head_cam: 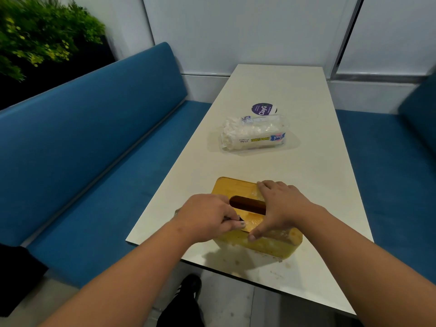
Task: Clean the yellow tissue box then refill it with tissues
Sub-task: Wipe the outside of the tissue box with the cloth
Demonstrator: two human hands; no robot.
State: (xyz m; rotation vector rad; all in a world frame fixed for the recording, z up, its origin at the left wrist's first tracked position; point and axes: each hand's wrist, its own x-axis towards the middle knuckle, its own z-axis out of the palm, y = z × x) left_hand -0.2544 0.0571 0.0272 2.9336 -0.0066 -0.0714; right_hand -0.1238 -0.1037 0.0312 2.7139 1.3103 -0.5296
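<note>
Yellow tissue box (264,244) near bench (278,86) front edge | our left hand (207,215) pinching something small at its lid | right hand (280,206) spread flat on top | tissue pack (253,133) well behind

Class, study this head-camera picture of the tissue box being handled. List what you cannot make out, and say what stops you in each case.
- Inside of the yellow box: head view, slot too dark.
- What the left hand pinches: hidden by its own fingers.
- Box's right top: covered by the right hand.
- Small print on the towel pack: too small, upside down.
- Purple disc: partly behind the pack.
</note>
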